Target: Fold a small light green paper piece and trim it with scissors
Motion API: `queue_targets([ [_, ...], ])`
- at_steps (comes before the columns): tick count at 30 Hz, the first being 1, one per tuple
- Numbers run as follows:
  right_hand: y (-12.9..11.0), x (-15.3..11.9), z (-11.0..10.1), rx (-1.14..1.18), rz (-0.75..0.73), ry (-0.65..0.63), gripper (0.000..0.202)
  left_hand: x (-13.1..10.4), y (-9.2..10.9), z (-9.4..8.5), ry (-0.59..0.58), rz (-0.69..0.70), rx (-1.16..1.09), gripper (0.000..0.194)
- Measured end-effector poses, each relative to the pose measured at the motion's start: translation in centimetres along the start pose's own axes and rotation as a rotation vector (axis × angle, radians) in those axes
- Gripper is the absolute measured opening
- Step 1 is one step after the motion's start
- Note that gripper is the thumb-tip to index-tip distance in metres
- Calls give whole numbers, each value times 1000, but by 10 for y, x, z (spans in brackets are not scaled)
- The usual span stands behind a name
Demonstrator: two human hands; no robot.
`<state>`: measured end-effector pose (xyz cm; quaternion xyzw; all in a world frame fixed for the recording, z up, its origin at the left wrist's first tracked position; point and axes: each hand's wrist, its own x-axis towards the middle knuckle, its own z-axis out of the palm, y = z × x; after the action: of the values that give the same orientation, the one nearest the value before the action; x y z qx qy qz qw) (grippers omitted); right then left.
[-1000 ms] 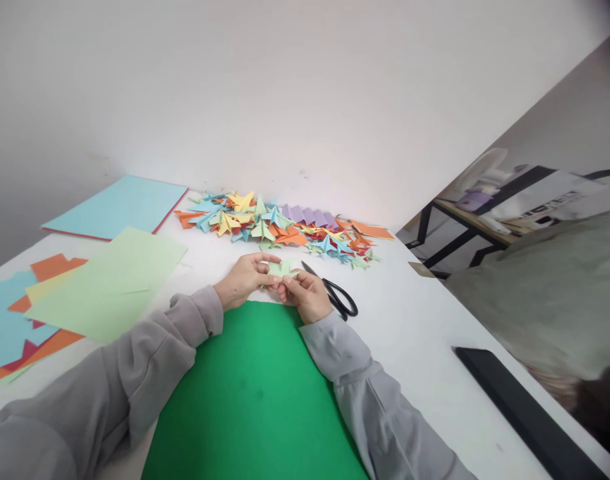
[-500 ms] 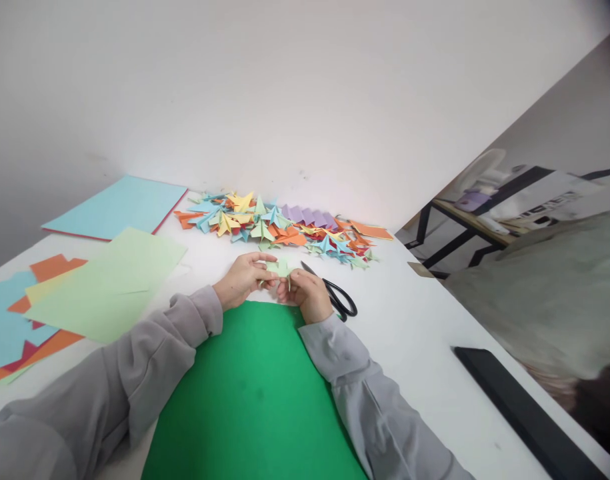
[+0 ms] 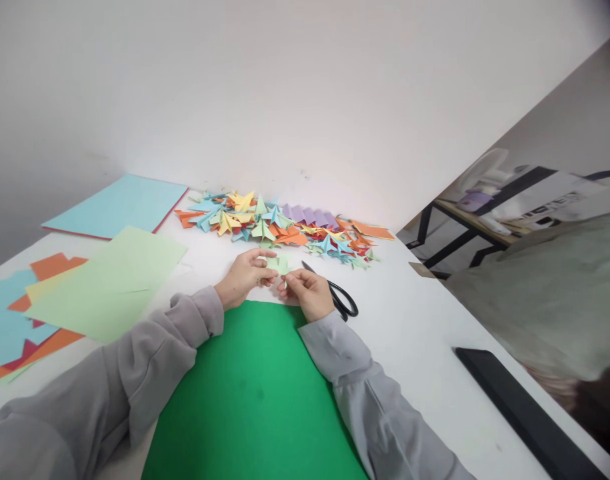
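White tabletop runs back to a pale wall, and from my remote seat I look down past the grey sleeves. Nearest is a green sheet, laid flat and reaching almost to the hands, perhaps as a work mat; a black strip lies off to the right. Just beyond the green sheet's far edge, the left hand pinches a small pale green paper from one side, while the right hand has its thumb and fingers closed on the other, a double grip that I judge steadies so light a piece. Black-handled scissors rest just beside the right hand, partly behind it, probably left within easy reach. Left of the arms, a large pale green sheet overlaps coloured scraps. Farther back, folded paper pieces are heaped along the wall, seemingly to leave the front free, with a blue sheet on their left. Beyond the table's right side I see a black-framed rack and greyish fabric.
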<state>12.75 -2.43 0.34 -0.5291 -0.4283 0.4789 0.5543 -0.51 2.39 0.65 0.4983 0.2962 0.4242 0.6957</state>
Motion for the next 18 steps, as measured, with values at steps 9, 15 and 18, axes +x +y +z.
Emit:
queue_targets([
  [9,6,6,-5,42,-71,10,22,0,-3,1,-14,88,106,50],
  [15,5,5,-3,44,-212,72,29,1,-2,3,32,35,120,29],
  [18,7,6,-4,43,-213,102,28,0,-1,4,36,55,145,27],
])
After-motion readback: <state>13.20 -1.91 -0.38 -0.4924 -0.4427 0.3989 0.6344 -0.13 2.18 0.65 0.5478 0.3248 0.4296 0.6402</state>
